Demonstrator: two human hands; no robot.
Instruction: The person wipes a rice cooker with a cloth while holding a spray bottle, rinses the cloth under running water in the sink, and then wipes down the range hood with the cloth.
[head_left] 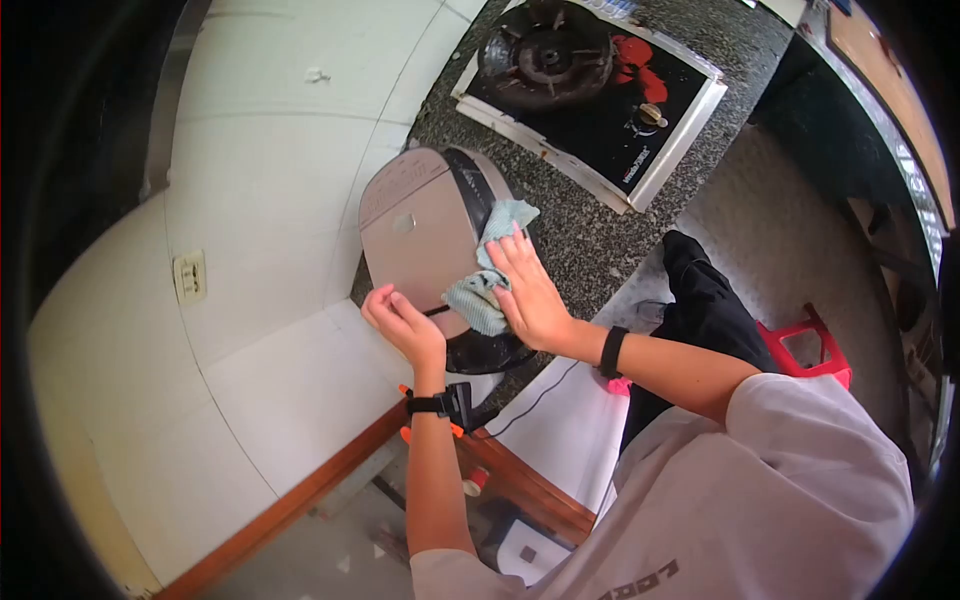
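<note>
The work looks midway: the right hand [530, 295] lies flat and open on a pale blue cloth [490, 270], pressing it against the lid of the rice cooker [420, 240], near the cooker's front edge. The left hand [400, 320] is loosely curled at the cooker's near corner, seemingly steadying it; I cannot tell whether it pinches anything. Judging by this, the part of the lid beyond the cloth is yet to be wiped. The cooker is shut, so its contents are hidden. It stands on the speckled tabletop [590, 240], with a gas stove [590, 80] beyond it.
</note>
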